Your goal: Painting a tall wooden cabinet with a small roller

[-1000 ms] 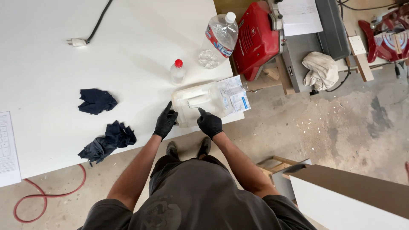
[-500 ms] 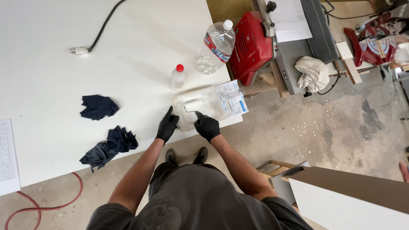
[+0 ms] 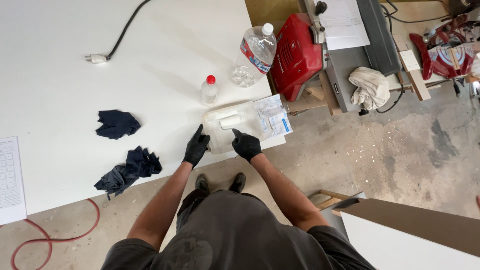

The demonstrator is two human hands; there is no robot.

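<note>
Since the earlier frames the two black-gloved hands have stayed at the same spot near the edge of the large white surface (image 3: 75, 90), though the view has shifted slightly so that the things sit a little lower and further right. The left hand (image 3: 196, 148) is laid flat, fingers together, against the near left side of the translucent white plastic jug (image 3: 231, 125), which lies on its side by the surface's edge; the right hand (image 3: 246, 145) is pressed on the jug's near right side, fingers curled, so the jug is steadied between both rather than lifted. The step in hand is judged to be the positioning of the jug, and a firmer grip at its handle would be called for before any raising. Beside the jug lies one printed paper sheet (image 3: 274, 118). Further out are counted one small clear bottle with a red cap (image 3: 209, 90), one large clear water bottle (image 3: 255, 50), two dark crumpled cloths (image 3: 116, 123) (image 3: 131, 170), one black power cord (image 3: 125, 30) and one red machine (image 3: 297, 55).
</note>
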